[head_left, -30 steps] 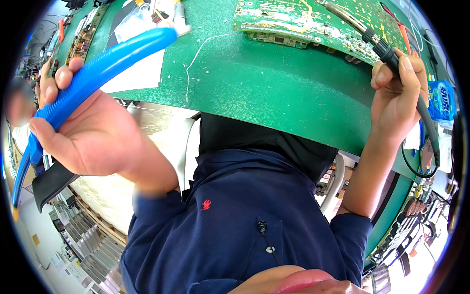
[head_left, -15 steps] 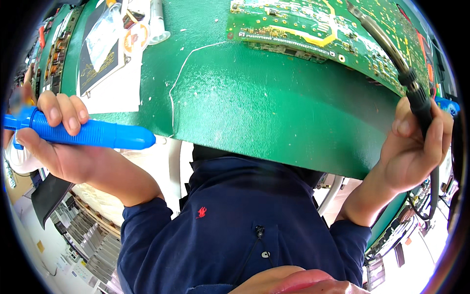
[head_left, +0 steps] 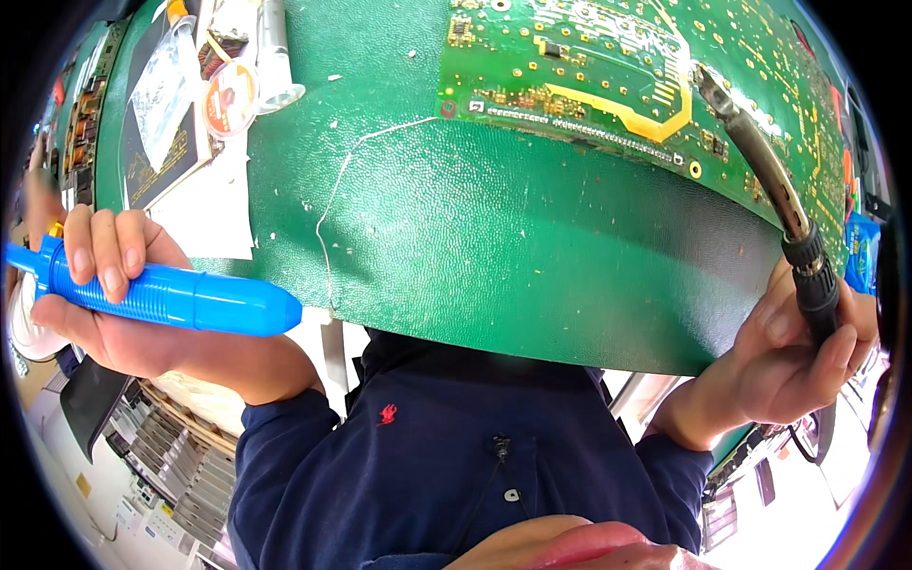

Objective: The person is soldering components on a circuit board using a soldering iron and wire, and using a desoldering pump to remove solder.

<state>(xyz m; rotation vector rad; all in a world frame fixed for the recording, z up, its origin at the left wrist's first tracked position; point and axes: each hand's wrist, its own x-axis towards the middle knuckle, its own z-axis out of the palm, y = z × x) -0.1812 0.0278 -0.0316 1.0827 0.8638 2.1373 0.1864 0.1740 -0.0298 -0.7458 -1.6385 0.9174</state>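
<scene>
My left hand (head_left: pixel 100 328) is wrapped round a blue solder sucker (head_left: pixel 204 296), its rounded end pointing right, over the table's near left edge. My right hand (head_left: pixel 793 366) grips the black handle of a soldering iron (head_left: pixel 769 176). The iron's metal shaft reaches up and left over a large green circuit board (head_left: pixel 589 90). Its tip sits close to the board's gold pads; whether it touches them I cannot tell. The board lies on the green table mat (head_left: pixel 456 256) at the far right.
A thin pale wire (head_left: pixel 328 204) runs across the mat to its near edge. At the far left lie a solder reel (head_left: pixel 231 98), a clear syringe (head_left: pixel 275 57), a plastic bag (head_left: pixel 161 100) and white paper (head_left: pixel 214 223). Another board (head_left: pixel 85 123) stands beyond them.
The board and mat sit lower in the view, as the view has shifted. Both hands keep their holds, and the iron's tip now shows over the board's gold pads.
</scene>
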